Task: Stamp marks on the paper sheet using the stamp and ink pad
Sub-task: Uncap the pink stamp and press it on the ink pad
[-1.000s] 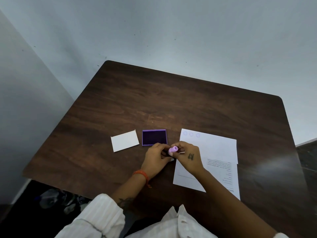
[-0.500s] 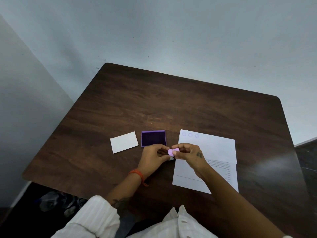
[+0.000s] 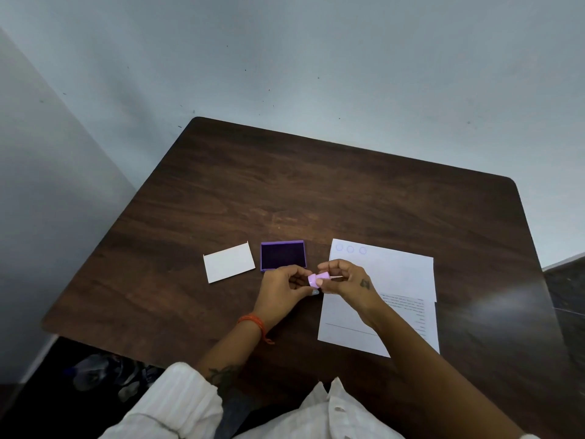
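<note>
A small pink stamp is held between both hands just above the table, near the left edge of the paper sheet. My left hand pinches its left end and my right hand grips its right side. The sheet is white, with three faint round marks along its top left and printed text lower right. The open purple ink pad lies just beyond my left hand.
A white card-like lid lies left of the ink pad on the dark wooden table. Grey walls stand behind and to the left. The table's near edge runs close to my body.
Both hands have stayed together on the stamp and turned it slightly; the stamp's pale end now faces left. Paper and ink pad have not moved.
</note>
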Demonstrator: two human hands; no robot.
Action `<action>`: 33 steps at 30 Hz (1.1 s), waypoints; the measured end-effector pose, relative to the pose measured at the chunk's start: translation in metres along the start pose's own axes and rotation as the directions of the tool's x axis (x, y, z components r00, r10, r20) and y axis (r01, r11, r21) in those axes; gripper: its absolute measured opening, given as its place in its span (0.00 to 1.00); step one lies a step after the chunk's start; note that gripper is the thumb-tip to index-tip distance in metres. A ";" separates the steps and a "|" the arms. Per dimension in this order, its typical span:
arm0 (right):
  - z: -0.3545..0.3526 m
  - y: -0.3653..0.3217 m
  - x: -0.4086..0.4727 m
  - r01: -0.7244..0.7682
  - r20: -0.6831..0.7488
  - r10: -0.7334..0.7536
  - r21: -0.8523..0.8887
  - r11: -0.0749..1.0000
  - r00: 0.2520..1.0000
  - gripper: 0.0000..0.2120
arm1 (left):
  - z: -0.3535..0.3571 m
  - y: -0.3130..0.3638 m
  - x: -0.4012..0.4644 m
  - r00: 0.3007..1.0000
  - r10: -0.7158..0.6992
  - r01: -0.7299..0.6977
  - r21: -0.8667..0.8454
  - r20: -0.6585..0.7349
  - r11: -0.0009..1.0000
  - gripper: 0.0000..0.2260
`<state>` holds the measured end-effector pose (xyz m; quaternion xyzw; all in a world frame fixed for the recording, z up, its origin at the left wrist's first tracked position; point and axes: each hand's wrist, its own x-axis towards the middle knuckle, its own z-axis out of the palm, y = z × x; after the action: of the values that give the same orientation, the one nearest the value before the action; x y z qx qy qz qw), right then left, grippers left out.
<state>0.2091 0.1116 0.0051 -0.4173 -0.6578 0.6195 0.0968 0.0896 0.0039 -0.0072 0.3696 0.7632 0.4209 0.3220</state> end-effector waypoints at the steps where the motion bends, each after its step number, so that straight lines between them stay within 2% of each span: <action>1: 0.000 0.001 0.001 -0.028 -0.007 0.028 0.006 1.000 1.000 0.15 | 0.000 0.000 0.000 1.000 0.001 -0.001 -0.001 0.000 1.000 0.12; 3: 0.001 0.001 0.000 -0.066 -0.026 0.066 0.003 0.998 0.997 0.14 | 0.000 0.000 -0.001 1.000 0.000 0.000 0.009 0.000 1.000 0.12; 7: 0.002 0.000 -0.002 -0.015 -0.026 0.015 -0.016 1.000 1.000 0.06 | 0.000 -0.001 -0.002 1.000 0.006 -0.006 0.017 0.005 1.000 0.12; 10: 0.001 -0.001 -0.002 0.005 0.011 -0.005 0.002 1.000 1.000 0.10 | 0.000 -0.001 -0.002 1.000 0.001 -0.001 0.017 0.004 1.000 0.12; 12: 0.002 -0.002 0.000 -0.048 0.007 0.048 0.027 0.998 0.999 0.15 | 0.000 -0.001 -0.002 1.000 -0.009 0.009 0.003 0.003 1.000 0.12; 16: 0.002 0.000 0.000 -0.068 -0.027 0.067 -0.034 0.997 0.997 0.10 | 0.000 -0.001 -0.002 1.000 -0.009 0.009 0.008 0.006 1.000 0.12; 20: 0.000 -0.001 -0.002 -0.031 0.008 0.031 0.009 0.999 0.999 0.08 | 0.000 -0.001 -0.001 1.000 -0.019 0.019 0.010 0.009 1.000 0.11; 26: 0.003 -0.002 -0.001 -0.072 -0.001 0.072 0.029 0.997 0.997 0.07 | 0.002 -0.001 -0.001 1.000 -0.015 0.014 0.022 0.018 1.000 0.11; 33: 0.000 0.000 0.000 -0.024 0.008 0.024 -0.018 1.000 1.000 0.11 | -0.001 -0.003 0.000 0.999 -0.005 0.004 0.016 0.042 1.000 0.12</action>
<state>0.2094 0.1118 0.0056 -0.4234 -0.6587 0.6164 0.0830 0.0880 0.0019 -0.0096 0.3794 0.7605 0.4061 0.3359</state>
